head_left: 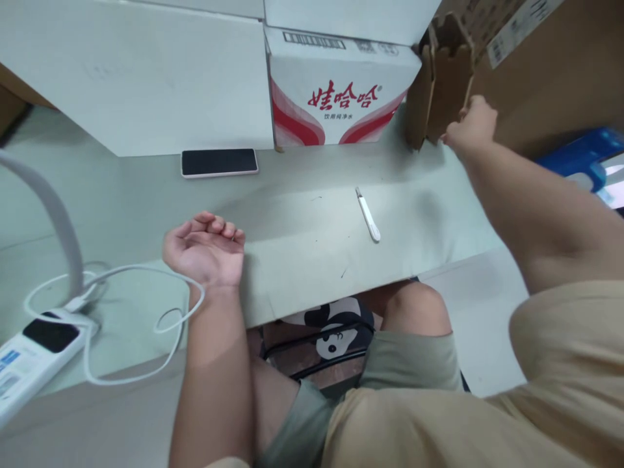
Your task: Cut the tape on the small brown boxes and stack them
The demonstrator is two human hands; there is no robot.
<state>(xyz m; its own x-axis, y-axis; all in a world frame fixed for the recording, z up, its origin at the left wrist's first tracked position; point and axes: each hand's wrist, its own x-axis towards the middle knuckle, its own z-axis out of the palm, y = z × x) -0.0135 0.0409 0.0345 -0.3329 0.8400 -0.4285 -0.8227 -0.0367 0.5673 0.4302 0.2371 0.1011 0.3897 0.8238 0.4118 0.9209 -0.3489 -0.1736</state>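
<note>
My left hand (207, 253) rests palm up on the pale table, fingers loosely curled and apart, holding nothing. It is below a dark-screened phone (219, 162). At the upper right my right hand (472, 122) is stretched out beside a brown cardboard holder (446, 84), its fingers bent at the holder's lower right edge. Whether those fingers grip the cardboard or something small cannot be made out. A thin white-handled knife (368, 216) lies between my hands, its narrow tip pointing away from me.
White boxes, one with red lettering (336, 97), line the table's back. A large brown carton (541, 84) and a blue package (580, 156) are at the right. On the left are a grey curved stand (56, 208), a looped white cable (131, 268) and a white power strip (34, 364).
</note>
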